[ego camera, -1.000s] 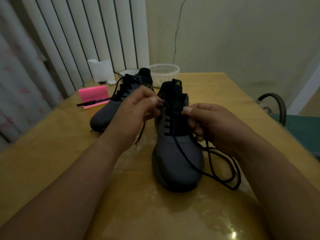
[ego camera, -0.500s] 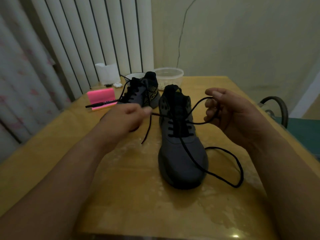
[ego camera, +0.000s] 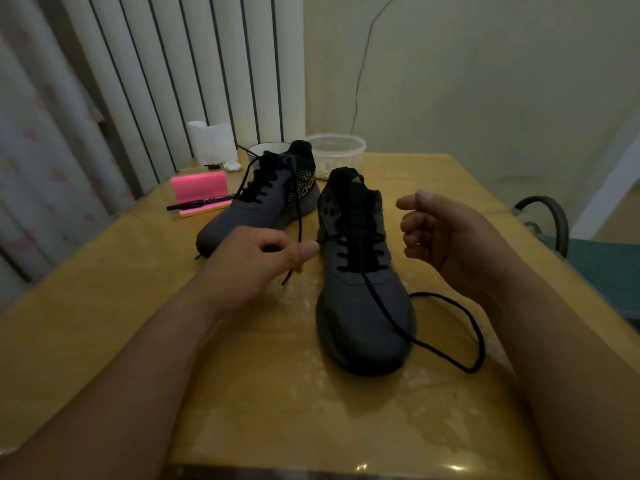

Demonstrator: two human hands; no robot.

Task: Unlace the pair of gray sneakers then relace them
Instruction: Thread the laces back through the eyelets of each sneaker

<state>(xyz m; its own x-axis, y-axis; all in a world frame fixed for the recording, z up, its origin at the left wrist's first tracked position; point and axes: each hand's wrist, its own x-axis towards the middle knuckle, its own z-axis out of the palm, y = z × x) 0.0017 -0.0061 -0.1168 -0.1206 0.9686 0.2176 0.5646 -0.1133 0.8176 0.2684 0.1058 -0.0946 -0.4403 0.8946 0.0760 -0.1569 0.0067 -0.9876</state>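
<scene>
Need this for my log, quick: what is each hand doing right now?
Left hand: pinching the lace.
Right hand: closed, fingers curled, holding nothing.

A: Where were the hands?
B: The left hand [ego camera: 256, 265] pinched the black lace [ego camera: 479, 334] just beside the near gray sneaker [ego camera: 367, 313]. The right hand [ego camera: 446, 237] hovered on its other side, fingers curled, holding nothing.
A: And the rest of the lace?
B: It ran over the toe and looped on the table [ego camera: 104, 306]. The second sneaker [ego camera: 256, 209] stood behind, near a pink pad [ego camera: 199, 187] with a black pen [ego camera: 197, 204] across it.
</scene>
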